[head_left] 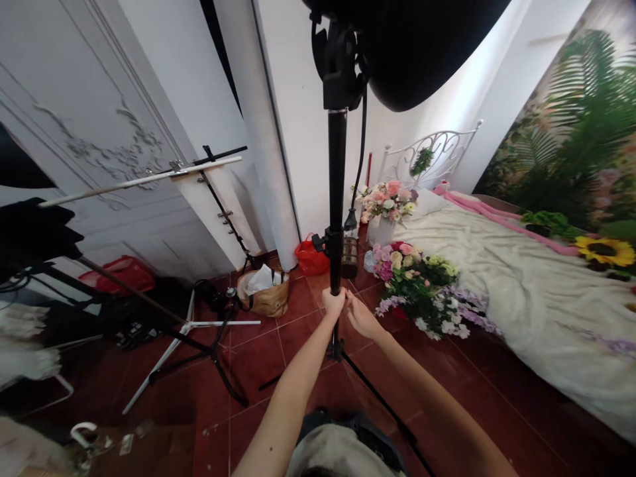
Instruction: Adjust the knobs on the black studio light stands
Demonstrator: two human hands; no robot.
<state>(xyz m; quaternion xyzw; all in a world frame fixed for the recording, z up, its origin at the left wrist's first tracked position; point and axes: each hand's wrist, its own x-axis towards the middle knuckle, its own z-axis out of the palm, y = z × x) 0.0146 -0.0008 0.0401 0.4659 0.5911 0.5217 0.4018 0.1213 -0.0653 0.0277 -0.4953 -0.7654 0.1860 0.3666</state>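
Observation:
A black light stand [337, 172] rises in front of me, topped by a large black lamp reflector [422, 50]. My left hand [333, 302] is wrapped round the pole below its clamp collar [334, 245]. Just right of it, my right hand [362, 317] has its fingertips at the pole beside the left hand; the fingers are partly bent, and what they pinch, if anything, is too small to make out. A black cable with a plug [350, 218] hangs along the right side of the pole.
Flower bouquets [412, 285] stand on the red tiled floor [258, 358] beside a bed with a cream cover [497, 285]. To the left are a wicker basket [271, 299], a red bag [313, 257], a white tripod base [169, 358] and another black stand [218, 368].

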